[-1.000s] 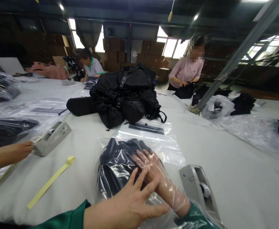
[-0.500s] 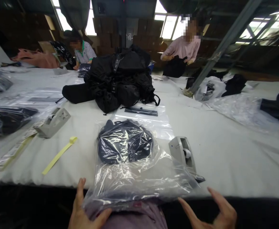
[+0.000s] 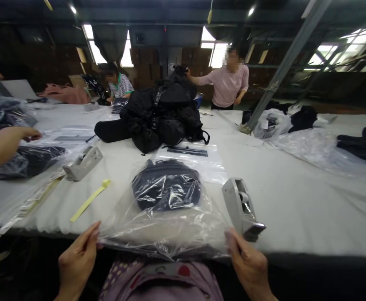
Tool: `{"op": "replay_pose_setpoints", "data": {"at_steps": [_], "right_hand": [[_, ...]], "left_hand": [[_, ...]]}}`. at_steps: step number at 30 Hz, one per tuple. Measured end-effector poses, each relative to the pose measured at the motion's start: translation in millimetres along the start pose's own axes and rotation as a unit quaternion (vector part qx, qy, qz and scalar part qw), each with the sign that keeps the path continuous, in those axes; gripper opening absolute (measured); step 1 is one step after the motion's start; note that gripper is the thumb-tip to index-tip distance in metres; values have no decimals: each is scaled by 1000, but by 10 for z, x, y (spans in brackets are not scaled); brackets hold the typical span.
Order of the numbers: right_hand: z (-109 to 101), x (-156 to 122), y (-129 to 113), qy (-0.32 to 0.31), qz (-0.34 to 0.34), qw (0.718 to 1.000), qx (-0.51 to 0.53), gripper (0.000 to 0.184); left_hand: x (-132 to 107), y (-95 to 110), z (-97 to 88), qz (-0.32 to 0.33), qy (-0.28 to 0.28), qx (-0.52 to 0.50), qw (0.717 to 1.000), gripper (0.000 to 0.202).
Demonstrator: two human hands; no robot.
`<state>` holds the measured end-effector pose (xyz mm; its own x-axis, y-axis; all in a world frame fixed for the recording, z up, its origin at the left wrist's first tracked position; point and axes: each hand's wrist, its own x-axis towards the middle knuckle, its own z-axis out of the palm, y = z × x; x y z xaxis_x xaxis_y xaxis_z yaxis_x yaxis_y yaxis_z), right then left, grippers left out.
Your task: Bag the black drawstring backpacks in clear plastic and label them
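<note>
A clear plastic bag (image 3: 167, 223) lies on the white table (image 3: 296, 200) with a folded dark garment (image 3: 166, 186) inside it. My left hand (image 3: 78, 263) pinches the bag's near left corner at the table edge. My right hand (image 3: 248, 263) pinches the near right corner. The bag's open end hangs over the edge towards me.
A grey tape dispenser (image 3: 241, 207) stands just right of the bag, another dispenser (image 3: 82, 163) to the left beside a yellow strip (image 3: 90, 200). A heap of black garments (image 3: 164, 115) lies farther back. Another person's hand (image 3: 10, 140) rests at the left; two people work at the far side.
My right hand came out of the bag and both hands moved to the near edge, where they now grip the bag's two corners. The far person reaches onto the black heap.
</note>
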<state>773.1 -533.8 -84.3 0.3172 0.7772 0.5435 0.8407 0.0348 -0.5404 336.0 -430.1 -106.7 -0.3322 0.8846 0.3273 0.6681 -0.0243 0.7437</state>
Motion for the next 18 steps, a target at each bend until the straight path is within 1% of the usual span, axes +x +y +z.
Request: {"op": "replay_pose_setpoints", "data": {"at_steps": [2,3,4,5,7,9,10,11,13,14,16,18], "right_hand": [[107,-262,188,-60,11,998,3,43],[147,-365,275,-84,22,996,2,44],[173,-440,350,-94,31,995,-2,45],[185,-485,414,-88,37,995,-7,46],[183,-501,517,-45,43,998,-24,48],[180,-472,612,-10,57,998,-36,50],[185,-462,665,-15,71,997,-32,51],[194,-459,719,-34,90,995,-19,52],[214,-473,824,-88,130,987,22,54],[219,-482,866,-104,151,982,38,54],[210,-487,913,-98,184,977,46,52],[186,-471,916,-69,195,978,32,50]], "left_hand": [[-225,-272,54,33,-17,19,999,40],[-329,-375,81,39,-24,26,999,38],[-414,-448,99,38,-24,32,998,37],[-476,-489,104,34,-18,36,999,36],[-529,-495,77,46,9,27,999,35],[-530,-455,31,79,30,13,996,32],[-530,-438,14,88,26,13,996,31],[-537,-429,8,87,17,19,996,31],[-576,-432,31,53,-9,45,998,34],[-602,-436,55,30,-19,56,998,38],[-650,-431,110,-6,-25,55,998,44],[-675,-410,147,-20,-30,17,999,47]]}}
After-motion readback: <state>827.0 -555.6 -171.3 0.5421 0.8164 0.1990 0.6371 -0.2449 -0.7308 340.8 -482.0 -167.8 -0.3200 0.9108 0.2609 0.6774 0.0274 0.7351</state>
